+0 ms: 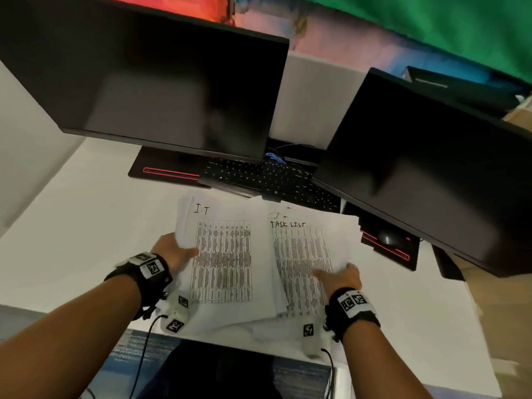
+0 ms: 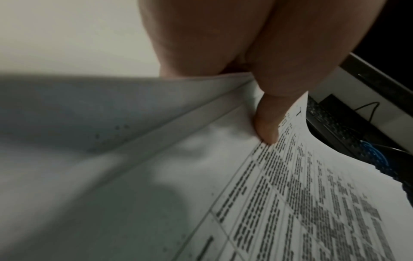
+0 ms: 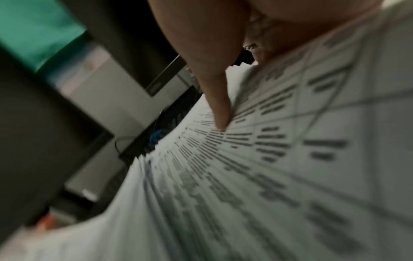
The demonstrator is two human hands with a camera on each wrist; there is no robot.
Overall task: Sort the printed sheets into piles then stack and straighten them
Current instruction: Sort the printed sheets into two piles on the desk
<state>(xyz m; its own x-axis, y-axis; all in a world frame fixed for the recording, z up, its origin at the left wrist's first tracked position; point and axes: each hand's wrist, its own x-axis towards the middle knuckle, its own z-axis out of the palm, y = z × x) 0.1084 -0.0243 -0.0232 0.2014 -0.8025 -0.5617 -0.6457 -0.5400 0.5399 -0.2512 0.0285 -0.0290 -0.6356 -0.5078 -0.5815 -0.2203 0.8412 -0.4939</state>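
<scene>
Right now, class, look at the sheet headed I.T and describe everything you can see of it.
The sheet headed I.T is white paper printed with a dense black table under handwritten letters. It tops a small bundle of sheets, its left edge curling upward. The left hand pinches that edge, thumb on the printed face. Its right side overlaps the Task List sheet, above the white desk.

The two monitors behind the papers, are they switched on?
No, the left monitor and the right monitor both show plain dark screens in the head view.
</scene>
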